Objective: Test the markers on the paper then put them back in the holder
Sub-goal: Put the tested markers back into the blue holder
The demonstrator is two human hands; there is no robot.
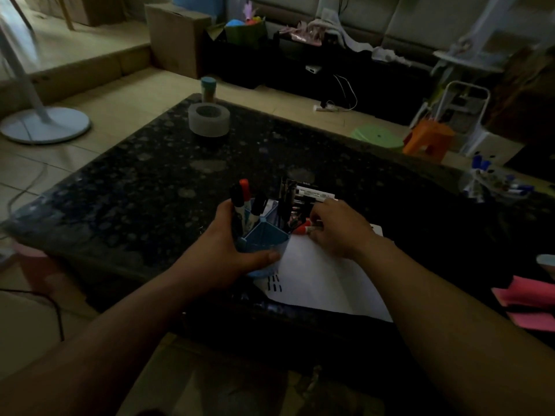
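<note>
A blue marker holder (264, 235) stands on the dark stone table (150, 181), near its front edge. Several markers stick up from it, one with a red cap (244, 189) and others black. My left hand (231, 250) grips the holder from the left side, thumb across its front. My right hand (336, 229) pinches a red-capped marker (303, 230) lying low, just right of the holder. A white sheet of paper (324, 280) lies under and right of the holder, with short black test strokes (274, 283) near its left corner. More markers lie behind the holder.
A roll of tape (208, 118) and a small jar (208, 90) sit at the table's far side. Pink paper (528, 304) lies at the right edge, with a clear container of markers (492, 181) further back. A fan base, stools and boxes stand on the floor.
</note>
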